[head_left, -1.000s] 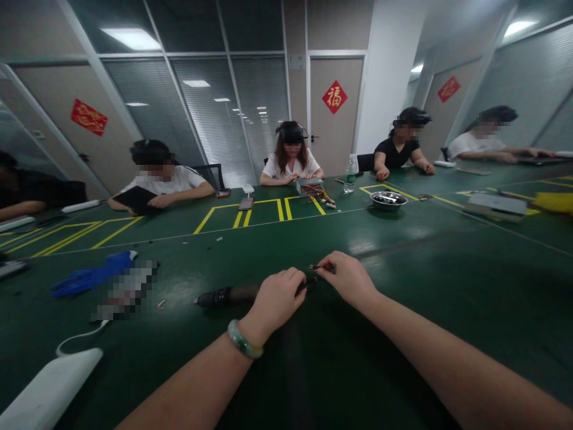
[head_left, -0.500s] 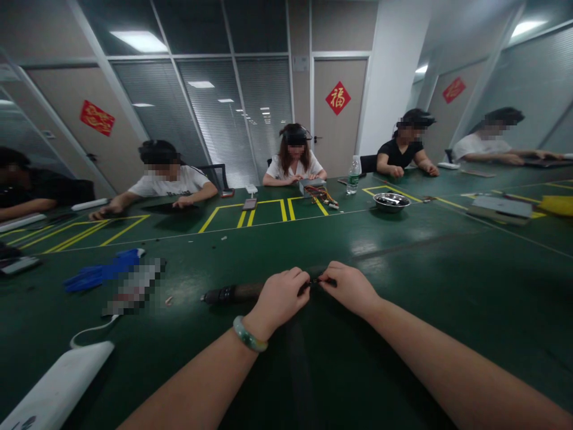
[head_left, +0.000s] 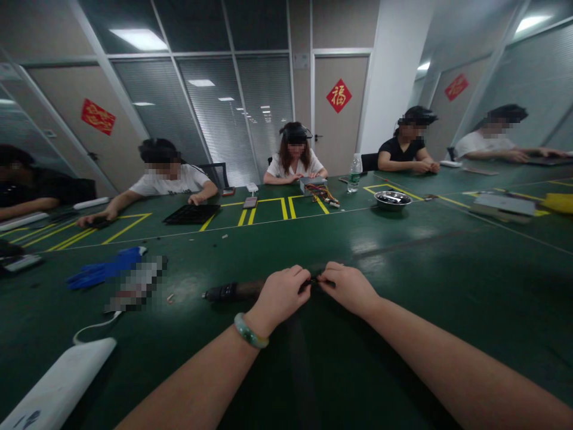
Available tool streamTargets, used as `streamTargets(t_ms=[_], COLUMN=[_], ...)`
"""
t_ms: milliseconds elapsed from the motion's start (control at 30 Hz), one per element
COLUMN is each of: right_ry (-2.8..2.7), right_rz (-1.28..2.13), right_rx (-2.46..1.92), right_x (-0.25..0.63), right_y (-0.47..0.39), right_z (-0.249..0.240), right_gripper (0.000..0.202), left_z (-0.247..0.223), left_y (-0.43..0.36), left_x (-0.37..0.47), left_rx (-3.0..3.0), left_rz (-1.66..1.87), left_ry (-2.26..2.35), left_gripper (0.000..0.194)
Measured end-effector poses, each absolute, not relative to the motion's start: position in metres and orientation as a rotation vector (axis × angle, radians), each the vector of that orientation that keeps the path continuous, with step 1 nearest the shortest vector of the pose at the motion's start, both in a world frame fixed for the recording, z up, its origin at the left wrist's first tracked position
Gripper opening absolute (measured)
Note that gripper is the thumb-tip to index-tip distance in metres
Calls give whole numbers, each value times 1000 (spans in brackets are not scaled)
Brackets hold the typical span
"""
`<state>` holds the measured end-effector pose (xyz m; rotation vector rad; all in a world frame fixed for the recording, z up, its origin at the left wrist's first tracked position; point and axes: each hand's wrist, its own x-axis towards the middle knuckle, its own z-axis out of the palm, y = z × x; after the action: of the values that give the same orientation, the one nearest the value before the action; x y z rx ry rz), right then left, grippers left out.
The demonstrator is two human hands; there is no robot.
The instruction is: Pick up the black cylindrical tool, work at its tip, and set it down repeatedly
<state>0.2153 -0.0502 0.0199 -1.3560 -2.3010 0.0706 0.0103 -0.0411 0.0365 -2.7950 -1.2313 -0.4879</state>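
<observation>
Fingers (head_left: 304,276) of left hand (head_left: 280,295) and right hand (head_left: 351,289) pinch a dark piece (head_left: 315,279) over the green desk (head_left: 447,286), blinds (head_left: 217,113) beyond its far edge.

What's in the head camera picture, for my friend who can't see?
A person's bare left hand and bare right hand meet at something small and dark over a green table. A black-and-brown cylindrical tool reaches behind the left hand; other people sit opposite.

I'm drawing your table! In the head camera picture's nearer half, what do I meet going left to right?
Blue glove, small pale bit, dark tool, your left hand, your right hand.
</observation>
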Motion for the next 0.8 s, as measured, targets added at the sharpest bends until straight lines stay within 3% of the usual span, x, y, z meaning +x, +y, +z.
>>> streamTargets(t_ms=[800], right_ry=[-2285], right_rz=[142], right_rx=[-1300], right_x=[213], right_y=[-48], right_z=[16], right_gripper=[10], left_z=[38], left_y=[-41], left_x=[11], left_rx=[-2820], left_rz=[-466], left_ry=[-1214], left_gripper=[11])
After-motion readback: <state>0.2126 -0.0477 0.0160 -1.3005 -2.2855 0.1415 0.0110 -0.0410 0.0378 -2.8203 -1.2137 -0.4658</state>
